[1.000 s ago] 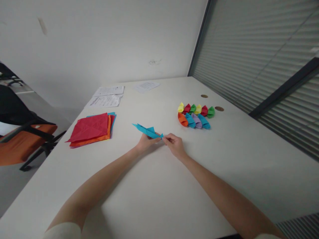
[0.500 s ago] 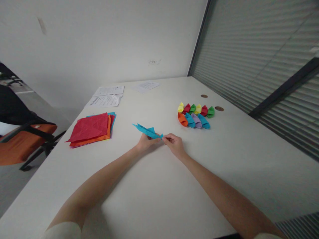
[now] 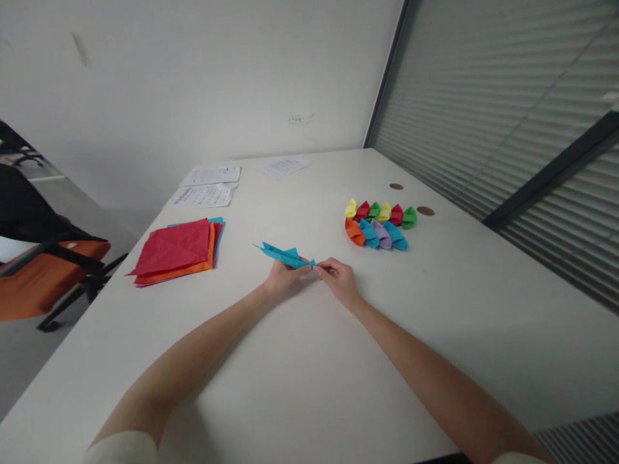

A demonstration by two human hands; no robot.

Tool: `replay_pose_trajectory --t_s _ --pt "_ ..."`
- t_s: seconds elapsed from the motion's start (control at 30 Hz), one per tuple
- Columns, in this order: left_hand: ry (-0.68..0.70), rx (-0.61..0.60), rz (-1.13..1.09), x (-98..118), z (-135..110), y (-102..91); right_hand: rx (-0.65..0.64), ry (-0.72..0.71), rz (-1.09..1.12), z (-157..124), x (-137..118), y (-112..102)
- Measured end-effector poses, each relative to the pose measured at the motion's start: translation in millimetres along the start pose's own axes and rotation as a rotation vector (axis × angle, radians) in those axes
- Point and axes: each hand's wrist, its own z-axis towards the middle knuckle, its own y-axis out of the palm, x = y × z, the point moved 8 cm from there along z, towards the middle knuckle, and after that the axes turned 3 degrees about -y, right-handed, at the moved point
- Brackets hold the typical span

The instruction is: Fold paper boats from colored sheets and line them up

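Blue folded paper [image 3: 285,256] is pinched at its near tip by our left hand [image 3: 283,278] and right hand [image 3: 341,281], low over the white worktop [image 3: 309,386]. To the right are two rows of small folded pieces [image 3: 380,225], to the left a red-topped stack of coloured sheets [image 3: 176,251], and beyond it printed pages [image 3: 207,187] too small for us to read.

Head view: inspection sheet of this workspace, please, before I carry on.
Surface: white table, bare near the arms.
Job's things: folded blue paper piece, near tip pinched between both hands, the rest pointing away left.
Clutter: stack of coloured paper squares, red on top; two rows of small folded paper shapes; printed white sheets.
Grippers: left hand and right hand, both pinching the blue piece.
Cables: nothing seen.
Surroundings: orange office chair left, slatted blinds right.
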Motion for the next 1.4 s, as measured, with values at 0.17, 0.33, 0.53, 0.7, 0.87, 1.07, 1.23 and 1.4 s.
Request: replay_pose_trajectory --t_s 0.17,0.33,0.53,0.7,0.87,1.07,1.23,1.4 --pt "-0.034 -0.026 -0.035 -5.2 0.4 2.3 0.009 -0.051 -0.039 0.6 0.6 -2.1" --pt "-0.034 -0.024 -0.027 -11.5 1.9 0.7 0.027 -0.041 -0.04 0.3 2.4 -3.0" --pt "-0.016 0.006 0.034 -8.1 0.9 -1.3 0.027 -0.036 0.008 0.4 -0.6 -1.4" --pt "-0.046 -0.001 0.033 -11.2 0.7 -0.4 0.028 -0.007 0.026 1.8 5.4 -1.8" --pt "-0.048 0.028 -0.002 -8.6 0.0 -0.5 0.033 0.011 0.018 1.9 7.5 -2.1" --pt "-0.04 0.028 0.007 -3.1 -2.5 1.8 0.076 -0.044 0.013 1.6 0.3 -4.1" --pt "-0.039 0.02 0.032 -4.9 -1.9 0.9 0.066 -0.008 0.017 1.9 3.6 -3.7" --pt "-0.05 0.001 0.079 -4.1 -3.3 1.8 0.036 0.068 0.078 1.9 11.9 -0.6"
